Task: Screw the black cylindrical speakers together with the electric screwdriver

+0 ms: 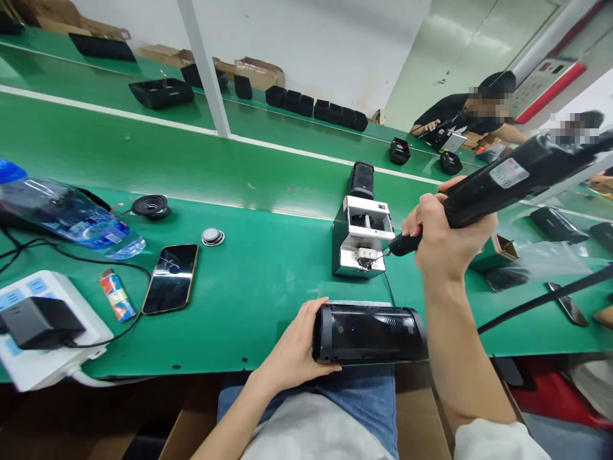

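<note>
My left hand (297, 348) grips the left end of a black cylindrical speaker (373, 333) lying on its side at the table's front edge. The fingers wrap over its top and the thumb sits below. My right hand (438, 233) is closed around a black electric screwdriver (488, 188), tilted with its bit pointing down and left. That bit reaches the front outlet of a silver and black screw feeder (341, 239); whether it touches a screw is too small to tell. Behind the feeder stands another black speaker (362, 179).
On the left are a water bottle (90, 217), a phone (171, 279), a lighter (117, 295), a power strip (43, 370) and a loose speaker driver (150, 206). Several black housings (301, 103) line the green conveyor (268, 172). A co-worker (454, 115) sits across it.
</note>
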`<state>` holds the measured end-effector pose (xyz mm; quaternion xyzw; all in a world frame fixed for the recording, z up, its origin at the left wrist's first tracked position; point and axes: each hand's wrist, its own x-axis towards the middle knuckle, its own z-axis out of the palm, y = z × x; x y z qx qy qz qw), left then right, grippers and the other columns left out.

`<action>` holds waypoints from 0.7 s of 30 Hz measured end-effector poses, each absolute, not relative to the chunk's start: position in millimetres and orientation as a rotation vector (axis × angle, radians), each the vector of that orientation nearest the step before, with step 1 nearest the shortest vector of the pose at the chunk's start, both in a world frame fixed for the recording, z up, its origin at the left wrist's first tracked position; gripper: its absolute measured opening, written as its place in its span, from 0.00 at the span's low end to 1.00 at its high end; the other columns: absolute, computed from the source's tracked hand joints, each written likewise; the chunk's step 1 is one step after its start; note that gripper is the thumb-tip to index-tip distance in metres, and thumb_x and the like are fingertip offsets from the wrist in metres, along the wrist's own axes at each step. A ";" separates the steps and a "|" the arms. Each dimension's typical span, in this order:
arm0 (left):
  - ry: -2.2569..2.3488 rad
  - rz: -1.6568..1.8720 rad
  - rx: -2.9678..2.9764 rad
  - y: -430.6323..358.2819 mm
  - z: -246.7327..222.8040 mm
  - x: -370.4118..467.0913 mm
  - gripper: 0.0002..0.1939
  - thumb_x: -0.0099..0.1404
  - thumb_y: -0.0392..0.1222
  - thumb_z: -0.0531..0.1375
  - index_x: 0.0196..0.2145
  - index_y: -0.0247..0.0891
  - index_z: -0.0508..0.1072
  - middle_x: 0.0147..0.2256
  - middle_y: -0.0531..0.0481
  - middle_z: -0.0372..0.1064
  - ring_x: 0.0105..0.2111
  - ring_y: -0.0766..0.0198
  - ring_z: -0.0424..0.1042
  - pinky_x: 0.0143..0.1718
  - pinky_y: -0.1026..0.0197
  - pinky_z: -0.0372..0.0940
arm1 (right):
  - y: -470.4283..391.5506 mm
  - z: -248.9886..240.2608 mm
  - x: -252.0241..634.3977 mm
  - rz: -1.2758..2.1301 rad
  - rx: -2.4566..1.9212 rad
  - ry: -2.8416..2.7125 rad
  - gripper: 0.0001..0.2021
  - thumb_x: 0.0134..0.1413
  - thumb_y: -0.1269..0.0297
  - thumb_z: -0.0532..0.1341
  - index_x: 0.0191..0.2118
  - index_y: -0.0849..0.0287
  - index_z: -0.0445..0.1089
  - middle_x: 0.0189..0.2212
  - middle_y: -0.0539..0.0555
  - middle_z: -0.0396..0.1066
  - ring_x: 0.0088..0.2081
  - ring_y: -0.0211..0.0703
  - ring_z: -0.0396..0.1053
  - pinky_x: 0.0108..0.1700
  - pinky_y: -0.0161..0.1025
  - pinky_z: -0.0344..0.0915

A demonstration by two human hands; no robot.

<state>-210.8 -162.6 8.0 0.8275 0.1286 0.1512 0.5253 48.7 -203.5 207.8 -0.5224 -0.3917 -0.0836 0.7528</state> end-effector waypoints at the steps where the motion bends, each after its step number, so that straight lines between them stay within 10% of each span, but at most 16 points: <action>1: 0.307 0.362 1.980 -162.6 8.4 -210.8 0.64 0.57 0.37 0.85 0.78 0.49 0.51 0.76 0.32 0.61 0.76 0.32 0.66 0.77 0.28 0.67 | -204.4 208.3 48.5 -0.169 -1.145 -0.850 0.12 0.58 0.68 0.73 0.42 0.53 0.71 0.20 0.39 0.64 0.17 0.39 0.62 0.21 0.38 0.61; 21: 0.328 0.319 2.014 -160.6 10.1 -213.8 0.61 0.61 0.35 0.82 0.77 0.58 0.50 0.74 0.39 0.63 0.73 0.34 0.70 0.74 0.26 0.70 | -299.0 239.1 43.7 -0.150 -1.271 -0.776 0.14 0.51 0.72 0.74 0.42 0.50 0.78 0.20 0.42 0.62 0.15 0.40 0.55 0.15 0.42 0.57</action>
